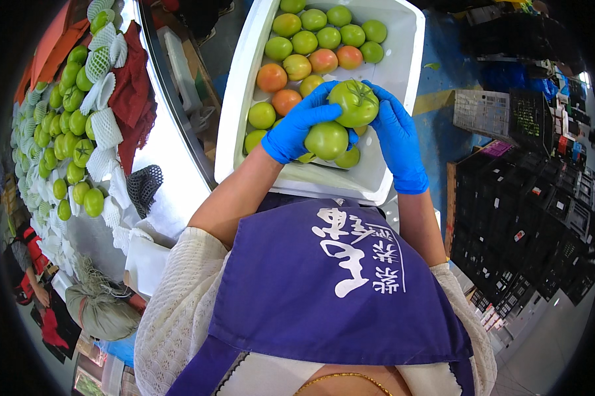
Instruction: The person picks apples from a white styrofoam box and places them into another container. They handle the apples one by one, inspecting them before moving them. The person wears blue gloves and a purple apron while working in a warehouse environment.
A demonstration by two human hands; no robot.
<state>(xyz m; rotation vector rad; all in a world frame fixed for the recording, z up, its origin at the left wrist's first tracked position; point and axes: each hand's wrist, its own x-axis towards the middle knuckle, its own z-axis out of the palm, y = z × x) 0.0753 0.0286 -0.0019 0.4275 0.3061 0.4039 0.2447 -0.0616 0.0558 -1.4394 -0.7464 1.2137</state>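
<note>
Both my hands, in blue gloves, are over a white foam box [404, 54] of tomatoes. My left hand [302, 123] grips a large green tomato [352, 111] by its left side, its stem scar facing up. Just below it, a second green tomato [326, 141] rests against my left palm, with blue fingertips showing at its right edge. My right hand [398, 141] holds the upper tomato's right side; part of its fingers is hidden behind the fruit. Inside the box, green tomatoes [305, 42] and orange-red tomatoes [323, 61] lie in loose rows.
On the left, a metal table [166, 143] carries many green tomatoes [70, 143], white foam net sleeves [106, 128], a dark red cloth [132, 99] and a black foam net [144, 189]. Stacked black crates [520, 218] stand right. Another person's hand [41, 296] shows at lower left.
</note>
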